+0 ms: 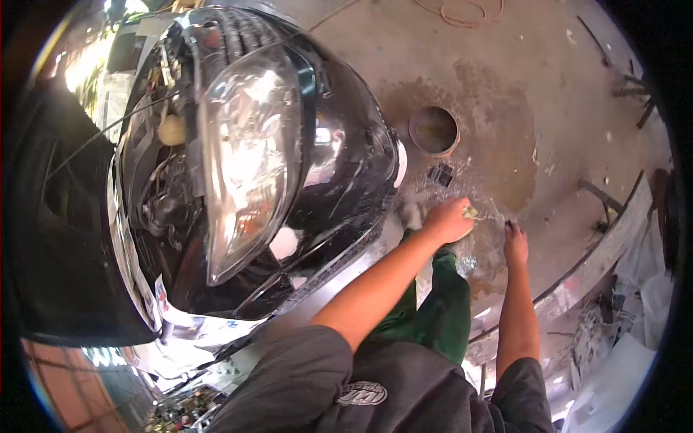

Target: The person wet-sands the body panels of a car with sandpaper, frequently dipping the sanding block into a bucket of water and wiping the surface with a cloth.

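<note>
My left hand [449, 221] is closed around a small crumpled yellowish piece [470, 213], perhaps a cloth or sponge; most of it is hidden by the fingers. A thin whitish streak, possibly water, runs from it to the right. My right hand [515, 243] hangs beside it with fingers curled; a dark spot shows at the fingertips, and what it holds, if anything, is too small to make out. Beyond the left hand, a small dark square object [440, 174] lies on the floor near a round bucket [434, 130] with murky liquid inside.
A black car front [346, 159] with a large clear headlight [253, 159] and exposed engine bay fills the left. The concrete floor [563, 65] has a wet patch [505, 137]. A long board [613, 249] and white plastic sheeting [613, 382] stand at right. An orange hose [469, 22] lies far off.
</note>
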The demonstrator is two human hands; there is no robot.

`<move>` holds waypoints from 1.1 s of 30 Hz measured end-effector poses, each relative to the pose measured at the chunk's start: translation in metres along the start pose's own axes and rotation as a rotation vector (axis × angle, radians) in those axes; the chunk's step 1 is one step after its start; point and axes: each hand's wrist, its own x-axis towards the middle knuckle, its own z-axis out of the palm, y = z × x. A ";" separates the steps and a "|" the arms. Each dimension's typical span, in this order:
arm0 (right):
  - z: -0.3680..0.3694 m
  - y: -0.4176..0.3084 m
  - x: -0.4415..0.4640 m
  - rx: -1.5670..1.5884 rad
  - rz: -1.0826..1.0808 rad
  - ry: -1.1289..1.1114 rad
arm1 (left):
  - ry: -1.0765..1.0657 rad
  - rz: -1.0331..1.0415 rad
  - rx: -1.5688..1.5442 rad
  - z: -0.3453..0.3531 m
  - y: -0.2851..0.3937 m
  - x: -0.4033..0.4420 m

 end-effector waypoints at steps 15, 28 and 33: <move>0.104 -0.320 -0.232 0.622 -0.721 0.113 | 0.274 0.386 0.857 -0.307 -0.022 -0.286; 0.184 -0.443 -0.273 0.640 -0.839 0.629 | 0.441 1.104 1.350 -0.335 -0.113 -0.313; 0.191 -0.439 -0.272 0.632 -0.926 0.679 | 0.409 1.023 1.314 -0.337 -0.098 -0.308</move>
